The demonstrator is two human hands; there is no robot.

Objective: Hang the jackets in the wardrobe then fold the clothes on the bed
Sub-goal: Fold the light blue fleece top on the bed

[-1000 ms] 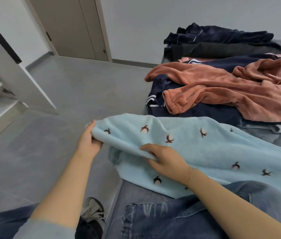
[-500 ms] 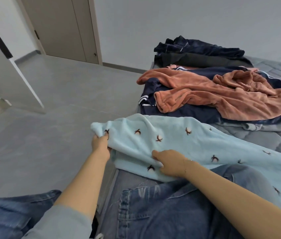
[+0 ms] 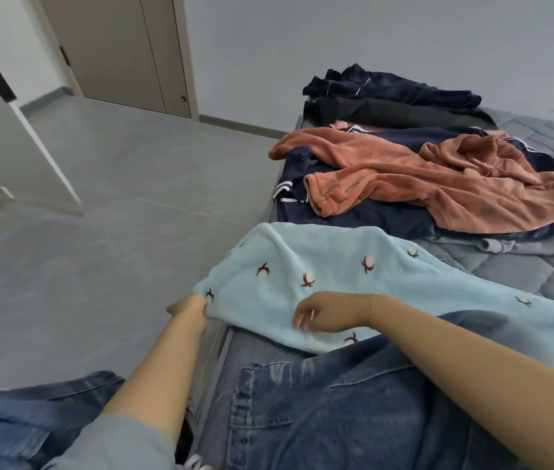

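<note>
Your left hand [image 3: 190,308] pinches the light-blue garment's [image 3: 353,286] corner at the bed [image 3: 520,276] edge; your right hand [image 3: 328,312] hovers, grip loose. Release now and it could slide floorward.

One light blue fleece garment [image 3: 353,286] with small dark printed motifs lies across the near part of the bed [image 3: 523,276], and two hands are on it: the left hand [image 3: 189,308] at its corner and the right hand [image 3: 328,312] on its near edge. Beyond the blue garment lie one rust-orange fleece garment [image 3: 438,184], one navy piece with white stripes [image 3: 364,215] under it, and one dark navy and black heap [image 3: 387,100] farthest back. One pair of jeans [image 3: 353,408] lies nearest, below the blue garment.
</note>
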